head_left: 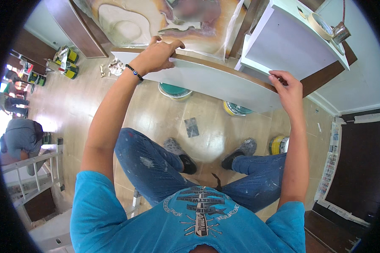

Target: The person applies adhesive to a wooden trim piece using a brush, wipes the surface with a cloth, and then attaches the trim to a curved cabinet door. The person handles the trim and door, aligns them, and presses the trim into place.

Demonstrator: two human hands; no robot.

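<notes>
While the left hand (156, 57) lies half open across the brown top edge of a long white board (215, 83), its thumb comes down at the white face and its other fingers reach over the edge. At the right end of the same edge is the right hand (288, 86), with bent fingers and the thumb near the forefinger; if either hand grips firmly, I cannot tell. The board is in front of the person's knees, on edge and slightly tilted, above two round buckets with green tops, one more to the left (173, 91) and one more to the right (236, 109). On the floor, between this board and the grey speckled shoes, lies a small dark square sheet (191, 127). Farther to the right, a white box-shaped cabinet (283, 40) carries a cream roll of tape (320, 26). At the left, another person (23, 135) bends down near a pale metal ladder (38, 168).
</notes>
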